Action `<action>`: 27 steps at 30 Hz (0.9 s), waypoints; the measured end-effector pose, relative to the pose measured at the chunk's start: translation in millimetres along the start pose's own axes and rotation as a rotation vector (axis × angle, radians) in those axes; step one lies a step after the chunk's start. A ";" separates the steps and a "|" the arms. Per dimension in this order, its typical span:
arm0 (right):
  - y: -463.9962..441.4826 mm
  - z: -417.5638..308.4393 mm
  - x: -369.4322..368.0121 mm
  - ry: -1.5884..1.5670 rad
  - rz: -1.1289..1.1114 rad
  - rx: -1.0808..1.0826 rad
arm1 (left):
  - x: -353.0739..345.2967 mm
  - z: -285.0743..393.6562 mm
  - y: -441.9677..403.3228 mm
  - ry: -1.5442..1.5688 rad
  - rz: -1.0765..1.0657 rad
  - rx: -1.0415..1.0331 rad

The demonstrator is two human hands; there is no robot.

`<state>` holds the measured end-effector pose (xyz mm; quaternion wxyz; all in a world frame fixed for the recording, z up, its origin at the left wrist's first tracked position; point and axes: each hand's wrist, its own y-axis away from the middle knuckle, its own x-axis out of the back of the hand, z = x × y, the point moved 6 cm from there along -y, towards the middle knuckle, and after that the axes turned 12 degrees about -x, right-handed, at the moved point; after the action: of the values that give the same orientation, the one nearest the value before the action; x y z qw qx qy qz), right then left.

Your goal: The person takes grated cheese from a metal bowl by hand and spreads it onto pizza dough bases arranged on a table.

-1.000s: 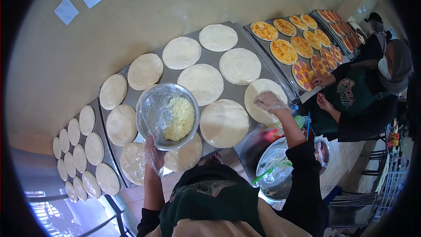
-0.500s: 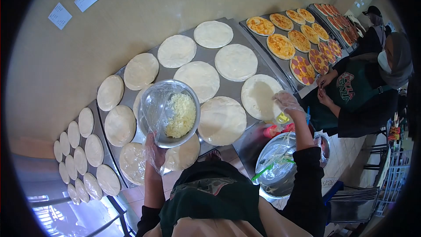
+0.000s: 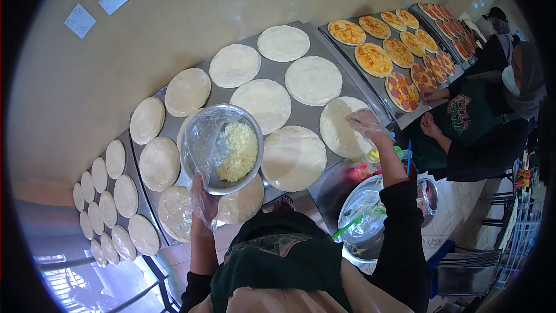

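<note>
My left hand (image 3: 202,203), in a clear plastic glove, grips the near rim of a metal bowl (image 3: 259,139). Shredded white cheese (image 3: 238,152) lies in its right half, and clear plastic film shows on the left. The bowl hangs over pale pizza bases (image 3: 294,158) on a metal tray, partly covering some. My right hand (image 3: 368,123), also gloved, hovers over the rightmost pizza base (image 3: 339,133), fingers bent down and drawn together. Whatever they hold, if anything, I cannot make out. The hand's shadow appears to fall on that base.
Another tray of bases (image 3: 126,196) stands at the left. To the right lies a tray of topped pizzas (image 3: 373,59), with a co-worker (image 3: 475,110) beside it. A large metal basin (image 3: 370,243) with plastic and a green strip sits by my right arm, near a pink container (image 3: 359,172).
My right hand has shifted slightly left and up over the rightmost base. My left hand and the bowl stay nearly still. The co-worker's one hand has moved up toward the topped pizzas.
</note>
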<state>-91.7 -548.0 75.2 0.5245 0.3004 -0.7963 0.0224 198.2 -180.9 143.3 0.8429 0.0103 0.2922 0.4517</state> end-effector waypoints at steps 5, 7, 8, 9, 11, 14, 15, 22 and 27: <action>-4.0 -26.5 5.5 0.207 0.062 0.140 | 1.9 -1.8 3.1 0.112 0.091 0.104; -10.3 -24.9 5.4 0.161 0.018 0.129 | 2.1 2.6 2.7 -0.002 -0.011 -0.058; -13.7 -23.2 5.4 0.116 -0.025 0.116 | 2.8 1.5 2.0 -0.002 -0.011 -0.057; -17.9 -21.9 8.7 0.117 -0.026 0.117 | 3.5 0.6 1.3 -0.036 -0.004 -0.045; -24.6 -14.2 20.5 0.019 0.034 0.052 | 2.9 2.0 1.0 -0.071 0.005 -0.031; -26.9 -0.1 29.3 0.118 0.201 0.091 | -0.8 -1.8 4.1 0.135 0.125 0.121; -28.3 9.6 30.2 0.118 0.201 0.090 | -0.7 -1.2 3.1 0.090 0.082 0.063; 2.0 5.1 54.8 0.250 0.207 0.138 | -1.2 -2.5 -2.6 -0.134 -0.124 -0.115; 6.1 28.4 45.8 0.124 0.136 0.142 | -7.9 -3.9 -1.4 0.097 0.051 0.029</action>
<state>-130.4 -573.8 103.0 0.5474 0.2800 -0.7773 0.1331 193.9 -188.8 143.5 0.8156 0.0082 0.3391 0.4688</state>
